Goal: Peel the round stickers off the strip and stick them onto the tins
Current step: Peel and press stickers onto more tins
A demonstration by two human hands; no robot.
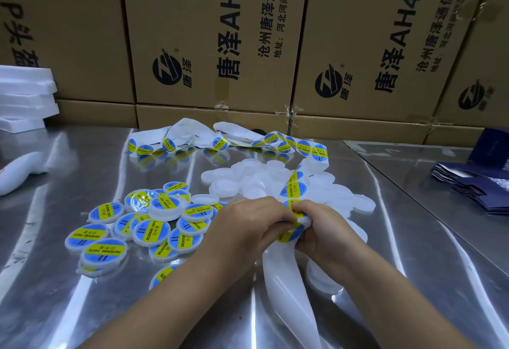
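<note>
Left hand (pixel 249 223), right hand (pixel 323 228) pinch strip (pixel 293 189); labelled tins (pixel 148 228) just left.

Both forearms bare, converging from below. Left hand (pixel 248 222) and right hand (pixel 322 234) meet at fingertips, fingers curled, pinching the sticker strip (pixel 292 190).

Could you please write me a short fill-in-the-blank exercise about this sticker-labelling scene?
1. The labelled tins lie to the ____ of the left hand.
2. The unlabelled tins are ____ in colour.
3. The sticker strip, gripped by the left hand and the right hand, carries stickers that are blue and ____.
4. Each label reads SOLDERING ____.
Missing words: left; white; yellow; PASTE.
</note>
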